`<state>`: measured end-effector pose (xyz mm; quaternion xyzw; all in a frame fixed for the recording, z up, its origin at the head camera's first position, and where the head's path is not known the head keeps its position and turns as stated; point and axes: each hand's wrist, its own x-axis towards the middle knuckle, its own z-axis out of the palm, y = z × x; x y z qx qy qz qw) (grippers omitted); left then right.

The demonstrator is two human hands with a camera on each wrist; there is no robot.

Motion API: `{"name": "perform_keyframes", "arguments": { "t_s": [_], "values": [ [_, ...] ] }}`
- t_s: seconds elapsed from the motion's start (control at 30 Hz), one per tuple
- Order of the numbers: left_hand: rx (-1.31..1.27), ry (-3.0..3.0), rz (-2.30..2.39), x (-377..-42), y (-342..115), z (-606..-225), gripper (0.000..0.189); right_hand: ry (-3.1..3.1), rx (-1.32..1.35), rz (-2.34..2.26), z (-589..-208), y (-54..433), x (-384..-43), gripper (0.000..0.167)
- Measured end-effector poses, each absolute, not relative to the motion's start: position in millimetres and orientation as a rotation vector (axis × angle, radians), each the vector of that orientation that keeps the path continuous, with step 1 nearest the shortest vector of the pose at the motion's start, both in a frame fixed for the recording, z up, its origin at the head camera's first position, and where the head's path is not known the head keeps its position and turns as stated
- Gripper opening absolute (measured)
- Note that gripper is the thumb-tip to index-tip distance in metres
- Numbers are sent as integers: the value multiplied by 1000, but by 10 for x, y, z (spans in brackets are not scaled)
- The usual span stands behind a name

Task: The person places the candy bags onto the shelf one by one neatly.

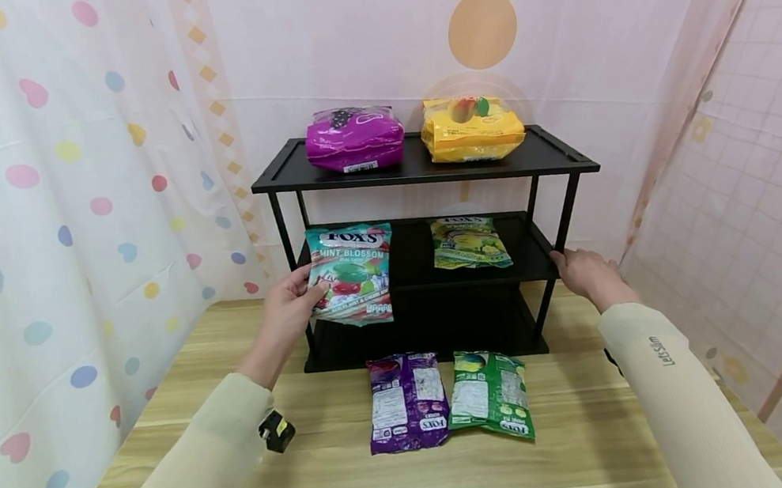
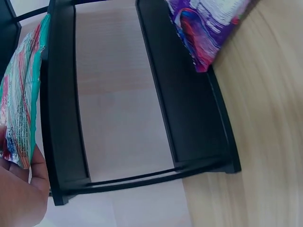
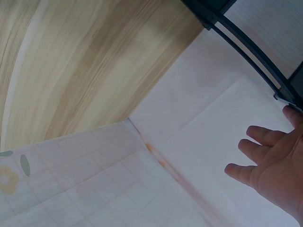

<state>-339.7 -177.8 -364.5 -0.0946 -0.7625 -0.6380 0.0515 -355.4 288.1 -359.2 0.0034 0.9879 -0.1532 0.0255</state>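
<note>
Your left hand [image 1: 286,307] has the teal mint candy bag [image 1: 354,272] pinched at its left edge, before the left part of the black middle shelf [image 1: 413,269]. Your right hand [image 1: 589,277] touches that shelf's right end, fingers extended. A yellow-green bag [image 1: 470,244] lies on the shelf. Above sit a magenta bag [image 1: 355,140] and a yellow bag [image 1: 472,130]; on the tabletop [image 1: 459,487] lie a dark purple bag [image 1: 408,405] and a green bag [image 1: 490,396].

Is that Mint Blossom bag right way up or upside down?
Right way up: the left hand holds the Mint Blossom bag with FOX'S lettering at top.
</note>
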Motion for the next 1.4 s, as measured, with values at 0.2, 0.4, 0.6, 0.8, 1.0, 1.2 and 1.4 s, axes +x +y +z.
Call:
{"name": "perform_keyframes", "arguments": {
  "t_s": [0.2,0.4,0.6,0.8,1.0,1.2,1.4],
  "values": [
    [-266,-2335,-1934,-3487,-1685,-3547,51,3053,14,-468,-3589,2880,-3553,68],
    [-252,-2404,-1839,-3547,-1627,-3487,51,3039,12,-491,-3584,2872,-3565,68],
    [-197,-2485,-1642,-3595,-1569,-3457,48,3047,12,-496,-3585,2869,-3566,69],
    [-162,-2568,-1384,-3649,-1535,-3451,49,3044,21,-488,-3590,2874,-3566,69],
    [-200,-2571,-1137,-3645,-1551,-3461,52,3036,27,-486,-3593,2878,-3566,69],
    [-330,-2506,-956,-3584,-1577,-3522,51,3038,23,-483,-3590,2882,-3565,69],
    [-493,-2411,-633,-3488,-1563,-3618,47,3024,24,-487,-3577,2884,-3557,68]
  ]
}}
